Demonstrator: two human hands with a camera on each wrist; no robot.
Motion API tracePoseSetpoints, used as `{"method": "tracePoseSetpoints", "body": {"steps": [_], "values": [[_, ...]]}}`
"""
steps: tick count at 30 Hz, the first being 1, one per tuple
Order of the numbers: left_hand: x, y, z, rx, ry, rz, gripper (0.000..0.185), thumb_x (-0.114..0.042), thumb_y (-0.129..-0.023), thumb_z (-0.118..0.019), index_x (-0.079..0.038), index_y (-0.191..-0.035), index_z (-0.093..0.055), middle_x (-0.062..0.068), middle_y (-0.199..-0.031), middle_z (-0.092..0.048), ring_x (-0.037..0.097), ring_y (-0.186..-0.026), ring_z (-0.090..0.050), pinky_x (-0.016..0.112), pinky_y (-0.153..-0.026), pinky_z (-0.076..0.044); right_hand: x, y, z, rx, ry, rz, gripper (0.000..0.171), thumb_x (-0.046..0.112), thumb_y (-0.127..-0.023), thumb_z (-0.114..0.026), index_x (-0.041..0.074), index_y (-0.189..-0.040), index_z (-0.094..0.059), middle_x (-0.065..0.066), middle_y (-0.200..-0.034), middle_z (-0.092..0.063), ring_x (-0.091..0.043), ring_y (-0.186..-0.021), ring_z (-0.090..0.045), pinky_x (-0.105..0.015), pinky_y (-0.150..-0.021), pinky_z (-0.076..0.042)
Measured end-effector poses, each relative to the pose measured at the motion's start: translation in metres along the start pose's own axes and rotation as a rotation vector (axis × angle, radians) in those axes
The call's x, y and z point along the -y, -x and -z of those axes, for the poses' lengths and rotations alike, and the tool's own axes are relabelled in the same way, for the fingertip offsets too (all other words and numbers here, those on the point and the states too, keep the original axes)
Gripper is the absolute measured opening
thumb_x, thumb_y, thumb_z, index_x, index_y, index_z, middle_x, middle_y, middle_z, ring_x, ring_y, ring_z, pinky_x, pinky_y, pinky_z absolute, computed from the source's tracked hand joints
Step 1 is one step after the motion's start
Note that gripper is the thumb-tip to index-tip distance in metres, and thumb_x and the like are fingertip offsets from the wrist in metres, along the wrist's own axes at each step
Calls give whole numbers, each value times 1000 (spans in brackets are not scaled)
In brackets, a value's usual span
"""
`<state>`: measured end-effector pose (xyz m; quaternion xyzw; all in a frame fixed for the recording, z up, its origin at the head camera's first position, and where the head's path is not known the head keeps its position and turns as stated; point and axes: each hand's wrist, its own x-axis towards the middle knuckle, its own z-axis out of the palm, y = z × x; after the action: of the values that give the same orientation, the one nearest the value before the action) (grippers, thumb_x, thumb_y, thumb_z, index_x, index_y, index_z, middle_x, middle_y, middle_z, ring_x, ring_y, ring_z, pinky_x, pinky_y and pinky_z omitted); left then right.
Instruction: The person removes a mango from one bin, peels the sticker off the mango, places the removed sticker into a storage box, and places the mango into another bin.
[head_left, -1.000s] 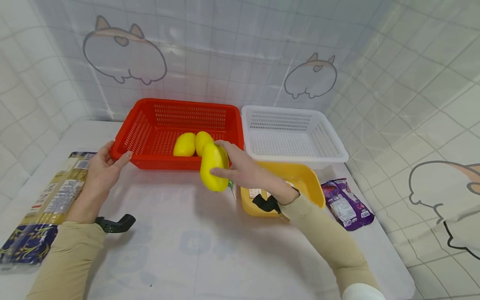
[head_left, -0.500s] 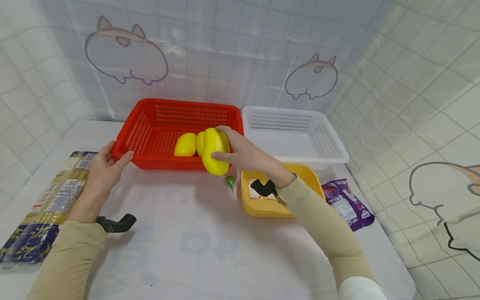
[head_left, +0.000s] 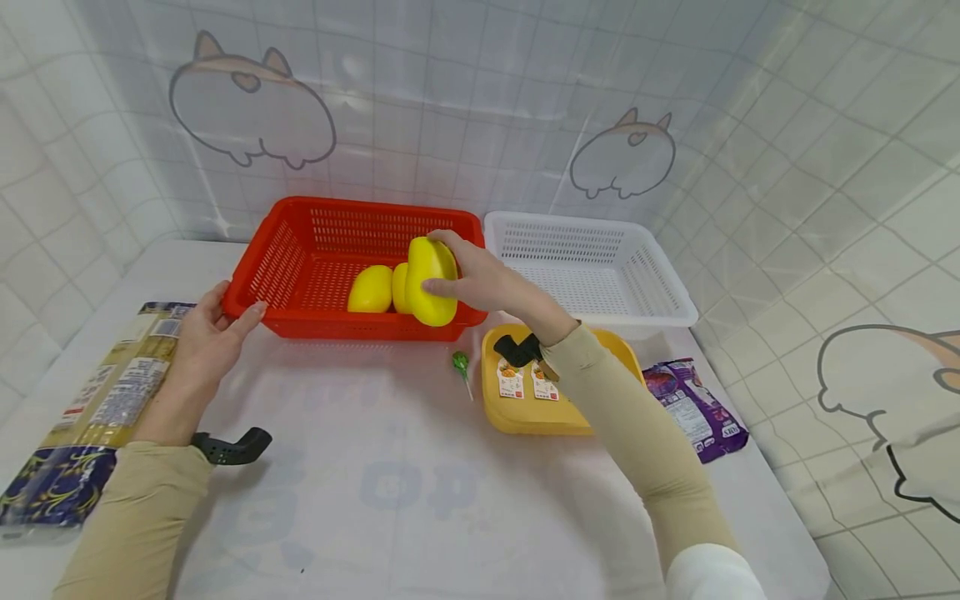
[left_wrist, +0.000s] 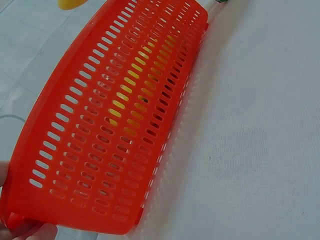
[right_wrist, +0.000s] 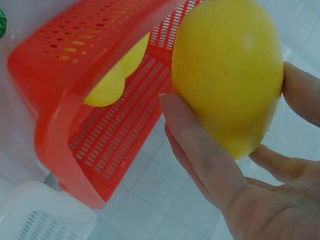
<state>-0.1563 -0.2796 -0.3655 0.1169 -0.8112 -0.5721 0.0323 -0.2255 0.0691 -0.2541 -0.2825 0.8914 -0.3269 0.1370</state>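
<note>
My right hand [head_left: 491, 283] holds a yellow mango [head_left: 432, 287] over the front right part of the red basket [head_left: 337, 326]. Fingers and thumb spread round the fruit's sides in the right wrist view, where the mango [right_wrist: 227, 75] is close to the camera. Two more yellow mangoes, one at the left [head_left: 371, 289] and one partly hidden behind the held fruit [head_left: 400, 287], lie inside the basket. My left hand [head_left: 210, 337] grips the basket's front left corner, thumb along the front. Through the slots in the left wrist view, the basket [left_wrist: 90, 145] shows yellow.
A white basket [head_left: 585, 319] stands right of the red one. Before it sits a yellow tray [head_left: 525, 417] with small printed cards [head_left: 511, 381]. A green lollipop [head_left: 461, 362], a purple snack bag [head_left: 693, 414] and a long pasta-like pack [head_left: 112, 392] lie on the table.
My right hand has raised the mango and carried it away from me, from in front of the red basket to over it. The left hand stays on the corner.
</note>
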Motion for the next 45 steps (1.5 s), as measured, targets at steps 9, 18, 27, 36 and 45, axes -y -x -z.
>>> {"method": "tracePoseSetpoints", "body": {"steps": [9, 18, 27, 36, 45], "values": [[-1, 0, 1, 0, 2, 2, 86, -42, -102, -51, -12, -161, 4, 15, -167, -10, 33, -149, -25, 32, -115, -31, -2, -25, 9, 24, 11, -46, 69, 29, -97, -65, 20, -156, -31, -5, -145, -48, -22, -124, -47, -37, -105, -49], [-1, 1, 2, 2, -5, 13, 86, -43, -102, -50, -13, -161, 5, 15, -168, -9, 34, -150, -24, 34, -116, -31, -7, -52, 12, 74, -126, -151, 67, 23, -97, -65, 20, -155, -32, -7, -140, -48, -23, -113, -54, -31, -91, -57], [1, 0, 1, 2, 7, 1, 87, -42, -102, -51, -9, -161, 4, 17, -167, -11, 31, -148, -27, 28, -114, -33, -21, -81, 11, 138, -176, -279, 67, 19, -98, -64, 19, -155, -30, -8, -143, -44, -25, -115, -53, -35, -92, -58], [0, 0, 0, -2, 1, -7, 87, -42, -102, -51, -9, -161, 3, 17, -167, -13, 28, -145, -31, 27, -113, -35, -32, -98, 8, 181, -160, -413, 61, 18, -98, -62, 19, -153, -35, -5, -153, -36, -24, -123, -48, -36, -99, -54], [0, 0, -1, -2, -1, -4, 87, -42, -102, -51, -10, -161, 4, 16, -167, -11, 32, -149, -26, 31, -115, -32, -40, -106, 7, 207, -195, -514, 64, 13, -99, -59, 21, -156, -33, -1, -161, -29, -23, -132, -42, -39, -112, -44]]}}
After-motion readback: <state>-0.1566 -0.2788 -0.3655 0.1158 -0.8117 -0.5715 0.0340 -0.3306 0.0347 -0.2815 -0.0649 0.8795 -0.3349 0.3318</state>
